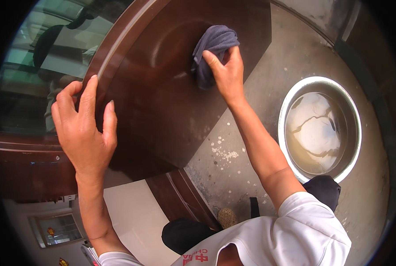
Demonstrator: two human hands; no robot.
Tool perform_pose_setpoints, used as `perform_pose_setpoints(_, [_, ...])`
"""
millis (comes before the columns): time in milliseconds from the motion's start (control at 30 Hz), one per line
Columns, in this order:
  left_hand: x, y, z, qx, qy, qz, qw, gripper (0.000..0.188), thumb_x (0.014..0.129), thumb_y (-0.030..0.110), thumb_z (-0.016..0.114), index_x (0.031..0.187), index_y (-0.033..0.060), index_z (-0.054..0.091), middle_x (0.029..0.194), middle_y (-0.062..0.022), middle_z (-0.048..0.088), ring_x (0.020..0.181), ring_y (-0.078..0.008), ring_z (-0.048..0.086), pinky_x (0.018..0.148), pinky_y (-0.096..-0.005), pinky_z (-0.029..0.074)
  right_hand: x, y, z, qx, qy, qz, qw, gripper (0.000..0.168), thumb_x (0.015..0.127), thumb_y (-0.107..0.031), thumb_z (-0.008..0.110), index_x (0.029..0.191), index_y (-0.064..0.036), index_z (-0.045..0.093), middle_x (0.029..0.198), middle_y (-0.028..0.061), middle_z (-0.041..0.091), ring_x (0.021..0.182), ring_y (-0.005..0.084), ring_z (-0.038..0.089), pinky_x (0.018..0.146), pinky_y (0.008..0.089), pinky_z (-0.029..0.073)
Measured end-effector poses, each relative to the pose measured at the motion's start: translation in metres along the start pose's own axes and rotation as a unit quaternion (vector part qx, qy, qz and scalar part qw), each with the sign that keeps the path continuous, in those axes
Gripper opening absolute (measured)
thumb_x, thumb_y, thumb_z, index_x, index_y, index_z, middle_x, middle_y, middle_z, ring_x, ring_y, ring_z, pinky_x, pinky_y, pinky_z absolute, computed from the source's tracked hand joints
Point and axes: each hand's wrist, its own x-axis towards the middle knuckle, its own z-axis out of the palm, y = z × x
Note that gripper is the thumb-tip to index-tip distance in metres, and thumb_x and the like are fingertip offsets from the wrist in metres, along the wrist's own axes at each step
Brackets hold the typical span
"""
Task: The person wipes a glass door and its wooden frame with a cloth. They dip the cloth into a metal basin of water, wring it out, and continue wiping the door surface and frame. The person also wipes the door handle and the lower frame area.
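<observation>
My right hand (229, 74) grips a bunched grey-blue cloth (214, 43) against the dark brown panel of a door (158, 109). The panel is glossy, with faint curved reflections beside the cloth. My left hand (84, 129) has its fingers apart and holds nothing; its fingertips are at the brown frame along the glass pane (21, 109), and whether they press on it I cannot tell. The glass reflects a dark cap shape and greenish window panes.
On the concrete floor (218, 156) at the right stands a round metal basin (358, 133) holding cloudy water, close to my dark-clothed knee. White spots mark the floor near the door's lower edge. A brown door frame (174, 196) and a pale floor lie below.
</observation>
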Motion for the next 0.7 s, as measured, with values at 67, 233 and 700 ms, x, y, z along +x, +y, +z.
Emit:
perform_pose_setpoints(67, [-0.002,0.011,-0.001,-0.030,0.008,0.029,0.999,0.053,0.071,0.008,0.068,0.123,0.0051,0.057,0.121,-0.0173,0.051,0.104,-0.0349,0.050,0.088,-0.0413,0.042,-0.010,-0.010,0.007,0.109,-0.011,-0.003,0.994,0.045,0.085,-0.020,0.069,0.119,0.003,0.051,0.110,0.0119,0.062,0.105,0.0189,0.057,0.094,0.0305,0.042])
perform_pose_setpoints(233, [-0.002,0.076,-0.004,-0.401,-0.063,-0.193,0.893,0.080,0.066,0.018,0.078,0.136,0.0044,0.042,0.129,-0.0173,0.048,0.100,-0.0276,0.056,0.084,-0.0359,0.046,-0.044,-0.081,0.023,0.255,-0.071,0.108,0.958,0.038,0.095,-0.025,0.055,0.120,0.003,0.051,0.112,0.0076,0.059,0.105,0.0129,0.053,0.093,0.0276,0.041])
perform_pose_setpoints(700, [0.012,0.076,0.018,-0.648,0.042,-0.281,0.707,0.027,0.088,0.002,0.058,0.113,-0.0008,0.050,0.102,-0.0072,0.058,0.090,-0.0091,0.054,0.081,-0.0225,0.044,-0.069,-0.101,-0.018,0.138,-0.030,0.058,0.988,0.070,0.084,-0.041,0.065,0.138,-0.005,0.040,0.143,0.0140,0.038,0.131,0.0268,0.037,0.104,0.0372,0.035])
